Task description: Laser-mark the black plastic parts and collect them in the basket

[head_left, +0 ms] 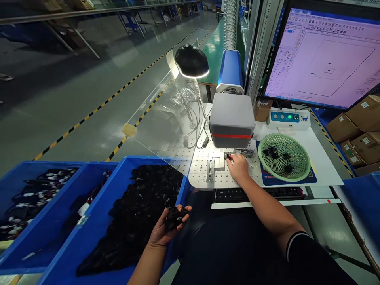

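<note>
My left hand (166, 228) is closed around several small black plastic parts (174, 217), held above the edge of a blue bin. Inside that bin lies a large heap of similar black parts (142, 198). My right hand (238, 167) reaches to the perforated metal plate (200, 166), beneath a grey box-shaped machine head (232, 118) with a red stripe. Its fingertips pinch a small dark part (228, 156) with a red glint, beside a metal fixture (218, 161). The fingers partly hide that part.
Right of my hand stands a green plastic basket (303, 158) with a few black parts. A keyboard (280, 193) sits under the table edge. A lit lamp (192, 61), a clear sheet (160, 134) and a monitor (326, 59) surround the plate. Another blue bin (62, 209) holds cabled parts.
</note>
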`<state>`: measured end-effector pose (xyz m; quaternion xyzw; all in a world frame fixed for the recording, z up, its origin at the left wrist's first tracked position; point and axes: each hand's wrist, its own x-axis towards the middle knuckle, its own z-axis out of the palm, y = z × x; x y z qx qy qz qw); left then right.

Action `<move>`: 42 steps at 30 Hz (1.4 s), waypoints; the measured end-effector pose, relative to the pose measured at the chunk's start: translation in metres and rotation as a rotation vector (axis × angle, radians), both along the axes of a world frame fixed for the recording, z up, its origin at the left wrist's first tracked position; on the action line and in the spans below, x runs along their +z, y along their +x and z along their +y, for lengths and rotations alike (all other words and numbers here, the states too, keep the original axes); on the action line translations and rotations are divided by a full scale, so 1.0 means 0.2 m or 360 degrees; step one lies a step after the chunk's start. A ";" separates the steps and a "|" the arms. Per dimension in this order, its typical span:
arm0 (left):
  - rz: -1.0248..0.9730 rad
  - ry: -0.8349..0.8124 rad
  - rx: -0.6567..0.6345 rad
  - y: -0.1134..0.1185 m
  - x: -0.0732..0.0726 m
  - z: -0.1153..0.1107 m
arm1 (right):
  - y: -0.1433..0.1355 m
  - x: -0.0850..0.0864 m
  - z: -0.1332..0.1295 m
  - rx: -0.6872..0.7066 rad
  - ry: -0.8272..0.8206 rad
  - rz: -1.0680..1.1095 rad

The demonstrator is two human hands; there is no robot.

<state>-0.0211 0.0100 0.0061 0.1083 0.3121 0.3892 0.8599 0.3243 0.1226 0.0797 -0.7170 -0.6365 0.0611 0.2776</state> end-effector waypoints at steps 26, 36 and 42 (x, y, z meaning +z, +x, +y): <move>-0.0075 0.0064 -0.0005 0.01 0.01 -0.01 | 0.01 -0.01 -0.01 -0.0020 0.0042 0.0004; -0.0059 0.0051 0.0025 0.01 0.01 -0.01 | 0.01 0.00 -0.01 -0.0009 0.0051 0.0010; -0.0077 -0.0033 0.0016 0.00 -0.03 -0.02 | 0.02 0.01 -0.04 -0.0033 0.0103 0.0186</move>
